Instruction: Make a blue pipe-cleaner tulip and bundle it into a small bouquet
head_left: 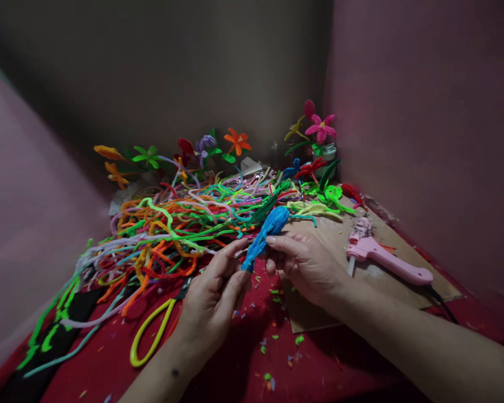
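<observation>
From where I stand, a fuzzy blue piece [262,238] hangs above the surface [218,369] and its red cloth, slanting from one o'clock down to seven. The left hand [218,285] pinches its narrow lower end between thumb and fingers; the right hand [300,260], at about four o'clock from it, grips its right side with thumb and fingertips. Reading the dial from that blue piece, a tangled heap of bright stems [185,229] spreads from nine round to twelve. Yellow-handled scissors [170,305] lie at eight, just beside the left wrist. Just past three, a pink glue gun [392,263] lies on a brown board [315,319]. Beyond the heap stand fuzzy flowers: a green one [147,158] at ten, an orange one [237,141] between eleven and twelve, and a pink one [321,129] at one. Small coloured scraps [299,340] dot the cloth around six.
</observation>
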A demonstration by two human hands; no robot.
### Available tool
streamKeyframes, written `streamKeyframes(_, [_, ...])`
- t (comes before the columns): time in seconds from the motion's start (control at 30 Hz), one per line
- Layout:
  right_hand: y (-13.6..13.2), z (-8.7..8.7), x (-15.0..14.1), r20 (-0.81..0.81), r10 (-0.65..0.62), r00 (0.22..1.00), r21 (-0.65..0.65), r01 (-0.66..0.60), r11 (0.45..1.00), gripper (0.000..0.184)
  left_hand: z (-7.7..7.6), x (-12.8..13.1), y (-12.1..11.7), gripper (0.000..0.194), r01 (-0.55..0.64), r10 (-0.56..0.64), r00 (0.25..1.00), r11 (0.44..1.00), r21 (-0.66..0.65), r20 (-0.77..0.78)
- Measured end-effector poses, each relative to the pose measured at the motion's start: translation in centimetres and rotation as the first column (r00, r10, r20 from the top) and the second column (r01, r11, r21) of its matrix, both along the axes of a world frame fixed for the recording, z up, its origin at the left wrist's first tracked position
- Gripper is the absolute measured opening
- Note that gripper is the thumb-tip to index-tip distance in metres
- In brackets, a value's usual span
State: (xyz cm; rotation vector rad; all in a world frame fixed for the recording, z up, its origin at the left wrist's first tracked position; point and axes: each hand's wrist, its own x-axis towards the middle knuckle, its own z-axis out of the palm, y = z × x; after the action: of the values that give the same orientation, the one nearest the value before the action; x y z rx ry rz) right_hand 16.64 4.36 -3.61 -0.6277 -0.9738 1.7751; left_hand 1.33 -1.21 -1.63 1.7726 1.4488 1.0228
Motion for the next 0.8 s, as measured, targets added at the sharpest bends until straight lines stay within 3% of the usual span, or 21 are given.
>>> streamKeyframes(0.3, [-0.04,-0.34,0.14,0.069,-0.018,0.997,0.021,0.016,1.000,0.021,0.07,-0.15,0.05,0.043,0.014,-0.012,0.999,0.999,-0.031,0.048])
streamKeyframes(0.53, [-0.02,-0.26,0.17,0.109,0.024,0.994,-0.043,-0.020,0.999,0.019,0.00,-0.86,0.53,0.043,0.133,-0.135,0.990,0.990,-0.053,-0.049])
streamKeyframes(0.8, [0.01,-0.32,0.09,0.116,0.027,0.993,-0.015,-0.026,1.000,0.020,-0.30,-0.35,0.48,0.040,0.074,-0.075,0.997,0.994,-0.078,-0.008])
